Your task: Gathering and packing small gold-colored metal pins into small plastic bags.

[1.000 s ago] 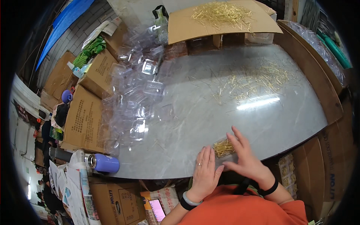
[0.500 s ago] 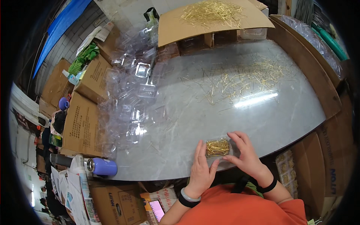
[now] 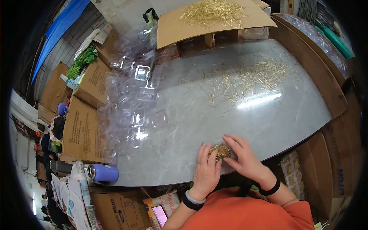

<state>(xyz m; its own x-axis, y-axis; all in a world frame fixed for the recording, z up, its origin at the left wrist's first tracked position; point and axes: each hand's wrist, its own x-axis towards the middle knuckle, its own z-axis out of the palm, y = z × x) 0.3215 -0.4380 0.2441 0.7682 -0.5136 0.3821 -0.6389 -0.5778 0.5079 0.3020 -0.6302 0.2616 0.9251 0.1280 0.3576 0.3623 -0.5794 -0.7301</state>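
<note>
Hands (image 3: 206, 174) have closed in, partly hiding packed gold wires (image 3: 220, 150).

Print noted: dark text block, left carton (image 3: 82, 128); blue lettering, lower carton (image 3: 128, 211) and right carton (image 3: 340, 153); red characters, packet (image 3: 170, 201).

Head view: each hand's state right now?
Left hand: open, fingers at left side of the small bundle of thin gold-coloured metal wires.
Right hand: open, thumb and fingers spread at the bundle's right side.
</note>
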